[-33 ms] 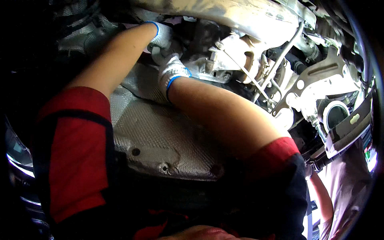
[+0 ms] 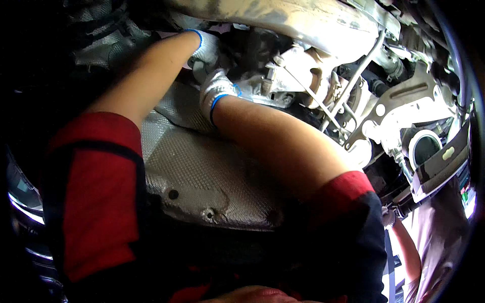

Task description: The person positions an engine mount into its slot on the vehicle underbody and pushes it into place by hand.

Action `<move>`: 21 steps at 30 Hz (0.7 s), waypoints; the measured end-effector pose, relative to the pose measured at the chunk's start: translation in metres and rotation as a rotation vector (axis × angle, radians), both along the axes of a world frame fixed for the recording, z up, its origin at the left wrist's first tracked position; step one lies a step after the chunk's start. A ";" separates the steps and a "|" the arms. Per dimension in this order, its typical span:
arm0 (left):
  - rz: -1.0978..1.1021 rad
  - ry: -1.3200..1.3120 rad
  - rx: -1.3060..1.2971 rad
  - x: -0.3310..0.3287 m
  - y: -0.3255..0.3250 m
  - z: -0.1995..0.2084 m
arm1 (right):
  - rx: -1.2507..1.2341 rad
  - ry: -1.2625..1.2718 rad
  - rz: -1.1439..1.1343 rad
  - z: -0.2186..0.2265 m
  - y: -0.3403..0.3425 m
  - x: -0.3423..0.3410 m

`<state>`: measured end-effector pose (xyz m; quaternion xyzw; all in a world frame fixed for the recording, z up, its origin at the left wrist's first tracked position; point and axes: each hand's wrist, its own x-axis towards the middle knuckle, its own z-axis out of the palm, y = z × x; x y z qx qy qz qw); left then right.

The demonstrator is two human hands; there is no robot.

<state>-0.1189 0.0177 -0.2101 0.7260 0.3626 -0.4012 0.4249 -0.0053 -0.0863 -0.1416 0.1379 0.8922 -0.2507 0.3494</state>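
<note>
Both my hands wear pale knit gloves with blue cuffs and reach up among metal parts under a vehicle. My left hand [image 2: 207, 49] goes in beneath a large tan metal beam [image 2: 283, 17], its fingers hidden behind the glove's cuff and the dark parts. Close below it, my right hand [image 2: 217, 88] is beside a rounded grey metal piece [image 2: 200, 69]. Its fingers are not clear enough to show what they touch. A dimpled silver heat shield [image 2: 197, 161] lies below my wrists.
To the right are a thin metal rod [image 2: 356, 76], a bright bracket with an oblong slot [image 2: 409, 91] and a round-ended arm [image 2: 425, 145]. At the lower right, another person's forearm [image 2: 405, 247] reaches up. Dark ribbed hoses [image 2: 101, 25] are at the upper left.
The whole view shifts very slightly. My hands keep their places among the parts, while the other person's hand at the lower right moves a little.
</note>
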 end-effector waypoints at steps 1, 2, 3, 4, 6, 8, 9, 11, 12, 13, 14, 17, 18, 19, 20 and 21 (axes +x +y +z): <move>0.009 -0.052 0.003 -0.006 -0.002 0.009 | -0.012 0.025 0.005 0.004 0.003 -0.011; -0.074 -0.085 -0.037 -0.019 -0.001 -0.006 | -0.011 0.080 -0.008 -0.003 0.002 -0.019; -0.074 -0.168 -0.027 -0.015 -0.002 -0.005 | -0.012 0.112 -0.020 -0.010 0.001 -0.016; -0.075 -0.254 -0.016 -0.012 -0.002 -0.003 | 0.017 0.104 0.015 -0.017 0.000 -0.013; -0.088 -0.262 -0.026 -0.026 -0.008 -0.007 | 0.069 0.130 0.088 0.001 0.000 -0.018; -0.129 -0.154 -0.056 -0.037 -0.006 -0.026 | 0.162 0.176 -0.095 -0.013 -0.008 -0.025; -0.135 -0.129 -0.029 -0.029 -0.003 -0.027 | 0.187 0.167 -0.127 -0.023 -0.013 -0.020; -0.142 -0.080 0.019 -0.013 0.002 -0.028 | 0.239 0.154 -0.196 -0.044 -0.020 -0.010; -0.135 -0.067 0.031 -0.017 0.000 -0.024 | 0.187 0.148 -0.091 -0.030 -0.015 -0.007; -0.128 -0.054 0.042 -0.021 -0.002 -0.021 | 0.134 0.142 0.013 -0.016 -0.009 -0.006; -0.125 -0.039 0.061 -0.026 -0.001 -0.021 | 0.099 0.110 0.030 -0.006 -0.003 -0.008; -0.065 -0.097 0.093 -0.033 0.000 -0.020 | 0.008 0.047 0.046 0.010 0.008 -0.009; -0.067 -0.064 0.057 -0.028 0.002 -0.017 | -0.011 0.046 0.028 0.008 0.009 -0.003; -0.069 -0.028 0.020 -0.023 0.004 -0.014 | -0.030 0.046 0.010 0.008 0.010 0.000; -0.071 0.009 -0.017 -0.020 0.006 -0.011 | -0.011 0.050 0.007 0.004 0.009 0.000; -0.082 0.014 -0.006 -0.018 0.006 -0.009 | 0.009 0.055 0.005 0.002 0.006 0.000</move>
